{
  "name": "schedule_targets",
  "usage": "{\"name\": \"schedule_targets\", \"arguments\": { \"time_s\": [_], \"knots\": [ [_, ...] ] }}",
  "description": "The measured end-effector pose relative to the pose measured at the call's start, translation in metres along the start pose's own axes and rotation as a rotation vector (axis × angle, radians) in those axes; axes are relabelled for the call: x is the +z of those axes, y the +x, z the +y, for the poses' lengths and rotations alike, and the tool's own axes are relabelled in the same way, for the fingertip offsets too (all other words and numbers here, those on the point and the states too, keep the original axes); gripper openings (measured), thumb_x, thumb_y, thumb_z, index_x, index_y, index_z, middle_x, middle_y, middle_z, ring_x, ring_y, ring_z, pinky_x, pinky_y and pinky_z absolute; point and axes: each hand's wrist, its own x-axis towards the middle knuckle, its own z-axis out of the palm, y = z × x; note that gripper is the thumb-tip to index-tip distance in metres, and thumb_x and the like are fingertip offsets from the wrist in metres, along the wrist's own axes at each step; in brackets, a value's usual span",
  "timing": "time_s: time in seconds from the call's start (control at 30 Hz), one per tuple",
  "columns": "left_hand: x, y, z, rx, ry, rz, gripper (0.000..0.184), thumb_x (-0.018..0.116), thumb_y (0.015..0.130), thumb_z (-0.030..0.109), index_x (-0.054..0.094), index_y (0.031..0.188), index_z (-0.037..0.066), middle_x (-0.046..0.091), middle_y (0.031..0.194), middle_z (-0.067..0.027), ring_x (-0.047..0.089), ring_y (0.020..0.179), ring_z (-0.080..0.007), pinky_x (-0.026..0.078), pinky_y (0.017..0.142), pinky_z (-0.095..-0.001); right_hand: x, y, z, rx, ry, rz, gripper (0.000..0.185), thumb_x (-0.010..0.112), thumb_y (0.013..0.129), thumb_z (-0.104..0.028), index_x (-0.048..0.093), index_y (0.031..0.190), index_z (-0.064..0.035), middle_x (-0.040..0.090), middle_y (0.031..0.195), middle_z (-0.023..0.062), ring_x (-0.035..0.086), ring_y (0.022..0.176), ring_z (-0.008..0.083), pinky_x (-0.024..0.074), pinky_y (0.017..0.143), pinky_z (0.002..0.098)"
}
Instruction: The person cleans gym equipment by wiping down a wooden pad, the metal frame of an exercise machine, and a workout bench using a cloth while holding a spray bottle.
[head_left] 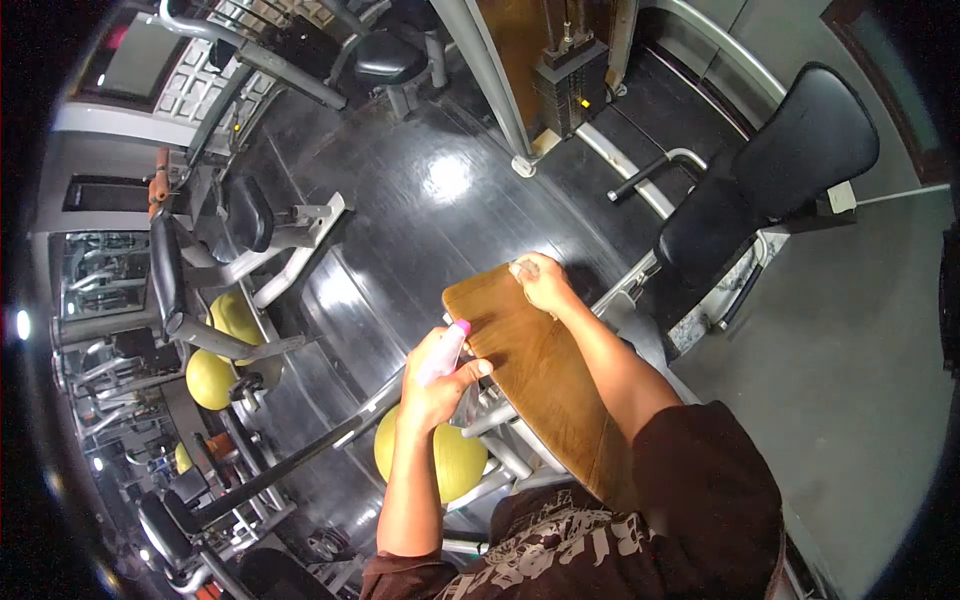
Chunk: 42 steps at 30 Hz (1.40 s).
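A long brown padded board [545,385] with a rounded far corner stretches from my body toward the middle of the view. My left hand [435,385] is wrapped round a bottle [447,355] with a pink top, beside the board's left edge. My right hand [543,283] rests at the board's far right corner, its fingers closed on a small greyish thing, perhaps a cloth, pressed to the surface. Most of that thing is hidden by the fingers.
A yellow ball [455,465] lies under the board at the left. Black-padded machines stand left and right, with a seat [700,225] and a weight stack [570,90] ahead. Two more yellow balls [209,380] sit at the left. A grey wall [840,330] runs along the right.
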Motion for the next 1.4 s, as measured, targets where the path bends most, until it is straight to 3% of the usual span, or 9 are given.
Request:
{"name": "schedule_targets", "arguments": {
  "time_s": [0.27, 0.37, 0.47, 0.57, 0.7, 0.93, 1.1, 1.23, 1.4],
  "knots": [
    [0.001, 0.000, -0.003, 0.020, -0.050, 0.006, 0.041, 0.093, 0.070, 0.014, 0.065, 0.099, 0.004, 0.063, 0.087, 0.0023, 0.056, 0.079, -0.0095, 0.048, 0.074, -0.0269, 0.004, -0.036, -0.070, -0.260, 0.047, -0.051, 0.008, 0.069, 0.093, -0.009, 0.066, 0.097, -0.0030, 0.063, 0.092, 0.0108, 0.064, 0.085, 0.0203, 0.0514, 0.078, 0.0326],
    [0.001, 0.002, -0.011, 0.045, -0.027, -0.013, 0.041, 0.092, 0.072, 0.012, 0.066, 0.102, 0.004, 0.064, 0.088, 0.0018, 0.057, 0.080, -0.0098, 0.049, 0.074, -0.0271, -0.012, -0.060, -0.064, -0.184, 0.060, -0.056, 0.010, 0.070, 0.094, -0.012, 0.067, 0.098, -0.0039, 0.063, 0.092, 0.0106, 0.064, 0.083, 0.0209, 0.0507, 0.076, 0.0331],
    [-0.002, 0.001, -0.012, 0.007, 0.012, -0.035, 0.056, 0.090, 0.072, 0.017, 0.066, 0.120, 0.003, 0.065, 0.092, -0.0046, 0.060, 0.083, -0.0166, 0.050, 0.078, -0.0308, -0.009, -0.048, -0.026, -0.093, 0.045, -0.073, 0.010, 0.069, 0.094, -0.013, 0.068, 0.099, -0.0045, 0.066, 0.093, 0.0111, 0.064, 0.081, 0.0211, 0.0510, 0.075, 0.0341],
    [-0.002, 0.002, -0.006, 0.037, 0.005, -0.038, 0.054, 0.090, 0.072, 0.016, 0.066, 0.119, 0.003, 0.065, 0.092, -0.0041, 0.059, 0.083, -0.0166, 0.050, 0.078, -0.0309, -0.002, -0.017, -0.024, 0.086, -0.048, -0.028, 0.011, 0.070, 0.094, -0.013, 0.068, 0.099, -0.0032, 0.070, 0.091, 0.0145, 0.067, 0.086, 0.0207, 0.0524, 0.079, 0.0329],
    [-0.002, 0.000, -0.002, 0.009, -0.004, -0.030, 0.049, 0.090, 0.072, 0.015, 0.067, 0.113, 0.003, 0.065, 0.091, -0.0025, 0.059, 0.082, -0.0158, 0.050, 0.078, -0.0310, 0.022, 0.013, -0.028, -0.014, 0.112, -0.047, 0.011, 0.068, 0.094, -0.010, 0.067, 0.099, -0.0003, 0.072, 0.092, 0.0127, 0.069, 0.091, 0.0183, 0.0534, 0.085, 0.0326],
    [-0.001, 0.001, -0.007, -0.019, -0.002, -0.037, 0.048, 0.090, 0.072, 0.016, 0.067, 0.112, 0.004, 0.065, 0.090, -0.0017, 0.059, 0.082, -0.0148, 0.050, 0.077, -0.0312, -0.008, -0.061, -0.087, -0.210, 0.030, -0.119, 0.011, 0.070, 0.094, -0.009, 0.066, 0.099, -0.0002, 0.068, 0.100, 0.0113, 0.069, 0.095, 0.0207, 0.0532, 0.088, 0.0313],
    [-0.004, 0.001, 0.005, -0.020, 0.031, -0.038, 0.047, 0.090, 0.072, 0.016, 0.067, 0.112, 0.004, 0.065, 0.090, -0.0016, 0.059, 0.082, -0.0153, 0.050, 0.077, -0.0316, -0.005, -0.058, -0.072, -0.165, 0.054, -0.070, 0.011, 0.070, 0.094, -0.007, 0.066, 0.101, 0.0002, 0.070, 0.103, 0.0103, 0.069, 0.093, 0.0211, 0.0530, 0.086, 0.0311],
    [-0.002, -0.001, -0.002, 0.033, 0.025, -0.020, 0.046, 0.090, 0.073, 0.016, 0.067, 0.111, 0.003, 0.064, 0.090, -0.0018, 0.059, 0.083, -0.0152, 0.050, 0.077, -0.0317, 0.004, -0.015, -0.077, 0.184, 0.144, -0.162, 0.013, 0.068, 0.096, -0.012, 0.068, 0.104, -0.0012, 0.068, 0.102, 0.0091, 0.068, 0.096, 0.0197, 0.0520, 0.086, 0.0299],
    [-0.002, 0.000, -0.004, -0.020, 0.000, -0.026, 0.047, 0.091, 0.072, 0.019, 0.066, 0.108, 0.003, 0.065, 0.091, -0.0022, 0.059, 0.082, -0.0153, 0.050, 0.078, -0.0319, 0.012, -0.038, -0.101, -0.217, 0.159, -0.135, 0.012, 0.071, 0.094, -0.013, 0.068, 0.099, -0.0027, 0.062, 0.094, 0.0064, 0.060, 0.086, 0.0161, 0.0491, 0.079, 0.0303]
  ]
}}
